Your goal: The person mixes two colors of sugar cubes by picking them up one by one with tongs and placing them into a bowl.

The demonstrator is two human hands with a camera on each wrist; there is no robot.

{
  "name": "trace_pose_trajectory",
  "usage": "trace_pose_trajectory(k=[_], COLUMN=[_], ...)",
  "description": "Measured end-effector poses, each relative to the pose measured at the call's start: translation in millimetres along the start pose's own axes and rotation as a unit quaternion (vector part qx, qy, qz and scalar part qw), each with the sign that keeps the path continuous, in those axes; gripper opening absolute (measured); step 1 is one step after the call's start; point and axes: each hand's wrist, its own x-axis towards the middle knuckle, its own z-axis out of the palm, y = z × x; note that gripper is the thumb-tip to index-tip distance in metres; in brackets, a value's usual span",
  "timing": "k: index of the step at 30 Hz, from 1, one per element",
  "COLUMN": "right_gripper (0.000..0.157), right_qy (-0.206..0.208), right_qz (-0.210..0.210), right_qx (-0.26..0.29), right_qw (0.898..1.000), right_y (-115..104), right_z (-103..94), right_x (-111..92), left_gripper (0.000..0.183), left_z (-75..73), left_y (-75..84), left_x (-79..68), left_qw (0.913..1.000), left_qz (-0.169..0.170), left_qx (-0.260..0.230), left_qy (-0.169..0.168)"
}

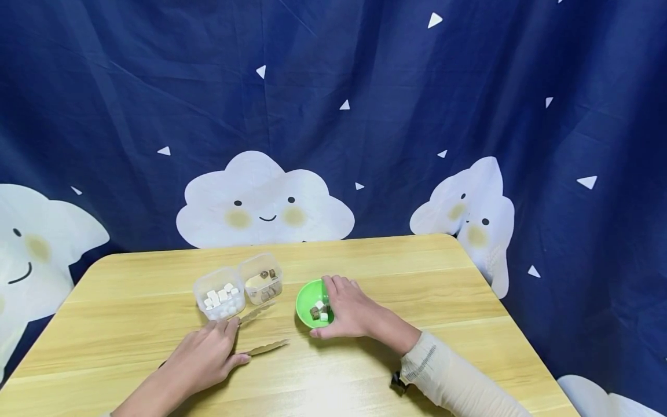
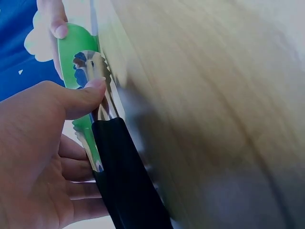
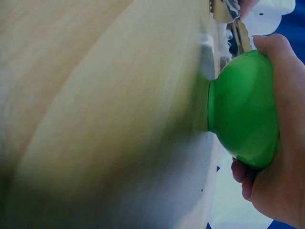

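Note:
In the head view my left hand [image 1: 205, 354] holds metal tongs [image 1: 268, 347], whose two scalloped arms are spread apart. The left wrist view shows the thumb pressing one metal arm, with fingers behind the other; the tongs' black handles [image 2: 126, 176] run back past the palm. My right hand [image 1: 354, 313] grips a green bowl [image 1: 304, 298] by its right side, thumb near and fingers at the far rim. Several white cubes [image 1: 319, 304] and brown cubes [image 1: 315, 313] lie in the bowl. From the right wrist, the bowl's round outside [image 3: 245, 107] is seen against the palm.
Beyond the left hand stand two clear plastic containers side by side. The left container [image 1: 200, 292] holds several white cubes, and the right container [image 1: 250, 267] a few brown ones. A wooden table [image 1: 396, 260] carries everything, with a blue cloud-print curtain [image 1: 312, 69] behind its far edge.

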Motion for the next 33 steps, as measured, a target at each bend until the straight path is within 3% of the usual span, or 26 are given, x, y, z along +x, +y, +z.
trace_pose_trajectory(k=[22, 33], right_gripper=[0.112, 0.117], right_qy=[0.012, 0.002], right_qz=[-0.008, 0.002], right_qx=[-0.003, 0.003], right_qw=[1.0, 1.0], right_y=[-1.9, -3.1], right_z=[-1.5, -3.5], right_x=[-1.8, -2.3], left_gripper=[0.063, 0.062], left_z=[-1.4, 0.7], left_y=[-0.8, -1.7], left_x=[0.3, 1.3], left_qw=[0.9996, 0.9998], left_qz=[-0.016, -0.003], left_qx=[-0.022, -0.012], left_qy=[-0.008, -0.017])
